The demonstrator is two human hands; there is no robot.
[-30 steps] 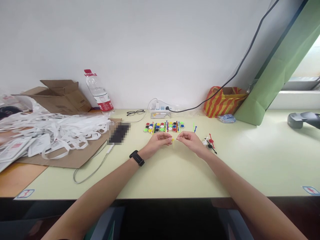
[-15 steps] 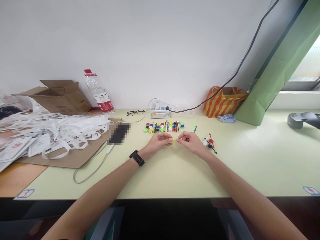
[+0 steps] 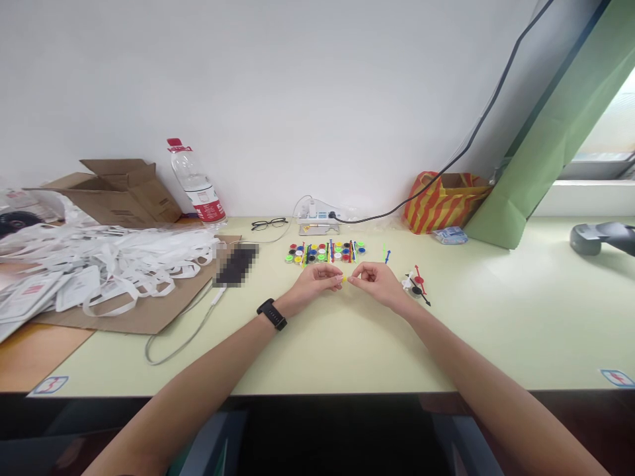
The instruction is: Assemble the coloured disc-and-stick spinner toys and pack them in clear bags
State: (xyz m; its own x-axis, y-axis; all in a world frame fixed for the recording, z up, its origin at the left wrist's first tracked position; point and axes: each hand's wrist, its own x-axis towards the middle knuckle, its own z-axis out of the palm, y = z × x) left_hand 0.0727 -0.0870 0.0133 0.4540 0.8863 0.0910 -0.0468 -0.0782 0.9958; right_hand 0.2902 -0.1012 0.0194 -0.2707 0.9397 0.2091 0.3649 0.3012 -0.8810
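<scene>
My left hand (image 3: 317,280) is closed in a pinch on a small yellow plastic piece (image 3: 344,279), mostly covered by the fingers. From the other side, my right hand (image 3: 376,282) pinches at the same piece, its fingertips almost meeting the left ones. Just beyond my hands lie rows of small coloured discs (image 3: 322,247) with thin coloured plastic arrows (image 3: 332,250) between them. A blue arrow (image 3: 387,256) lies apart, beside a light green one. Right of my right hand rest a red arrow (image 3: 417,272), a black one (image 3: 425,299) and a white one, each with a disc.
Behind the discs are a grey tray (image 3: 319,229), a power strip (image 3: 320,215) and glasses (image 3: 269,224). To the left are a blurred dark phone-like object (image 3: 237,266), a bottle (image 3: 198,185), white straps (image 3: 124,258) and a cardboard box (image 3: 119,192). A striped bag (image 3: 436,205) stands back right.
The thin yellow stem that hung below my fingertips no longer shows; only a bit of yellow is visible between them. My right fingertips have shifted slightly left, closer to my left hand.
</scene>
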